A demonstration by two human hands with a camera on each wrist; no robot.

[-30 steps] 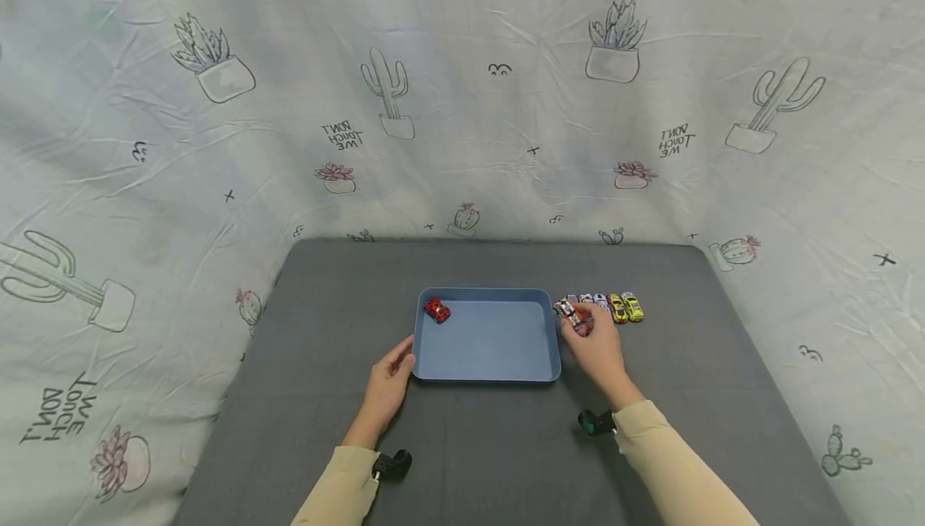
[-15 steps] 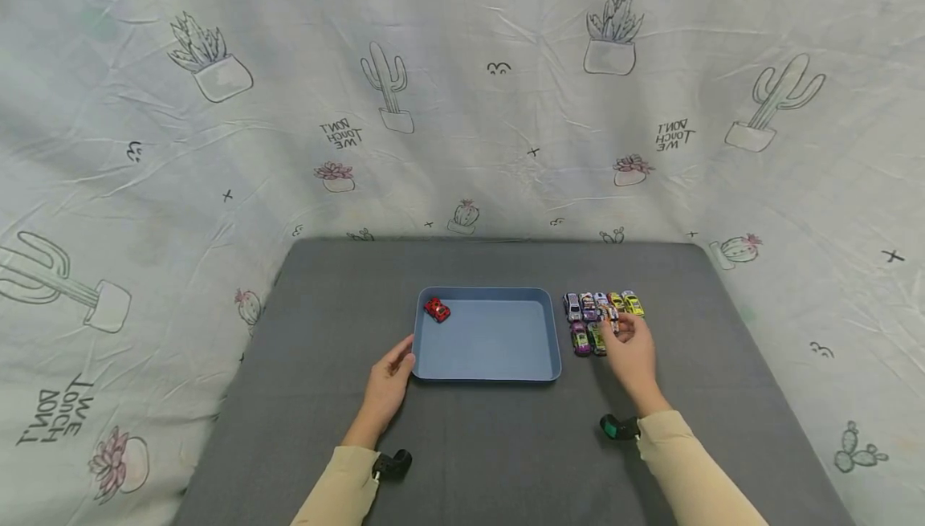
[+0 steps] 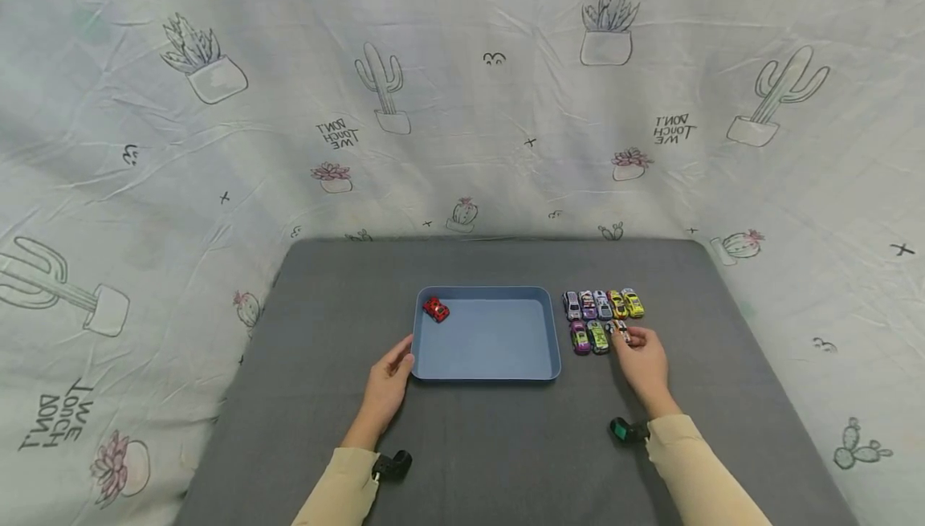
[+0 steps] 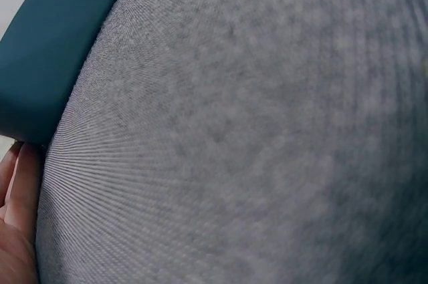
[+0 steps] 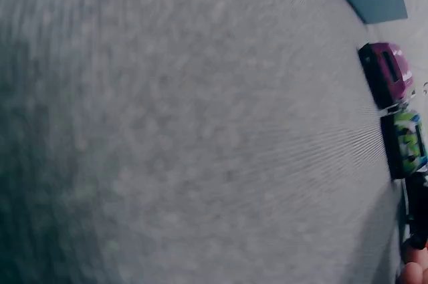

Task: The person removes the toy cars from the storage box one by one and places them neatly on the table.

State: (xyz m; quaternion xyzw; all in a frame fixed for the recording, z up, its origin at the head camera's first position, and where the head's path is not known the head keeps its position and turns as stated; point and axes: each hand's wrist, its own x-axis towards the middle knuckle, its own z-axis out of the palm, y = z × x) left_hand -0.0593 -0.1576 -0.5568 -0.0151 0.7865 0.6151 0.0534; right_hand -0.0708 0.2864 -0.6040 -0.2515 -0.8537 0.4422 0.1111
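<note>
With its fingertips, my right hand (image 3: 645,365) pinches a small white and orange toy car (image 3: 620,328), low over the grey table at the right end of the front row of toy cars. In the right wrist view only the fingertips (image 5: 413,272) show, at the lower right corner. On the left, my left hand (image 3: 386,389) rests against the left side of a shallow blue tray (image 3: 491,345), its fingers fairly straight; the left wrist view shows them at the tray's corner (image 4: 30,107). A red toy car (image 3: 436,309) sits in the tray's far left corner.
Right of the tray, several toy cars stand in a back row, ending in a yellow car (image 3: 632,303). Before them are a purple car (image 3: 580,337) and a green car (image 3: 597,336). A cloth printed with cacti (image 3: 448,165) hangs behind the grey table (image 3: 491,454).
My right hand has carried the white and orange car rightward from beside the tray to the front row's right end, uncovering the other cars. The left hand and tray have stayed put.
</note>
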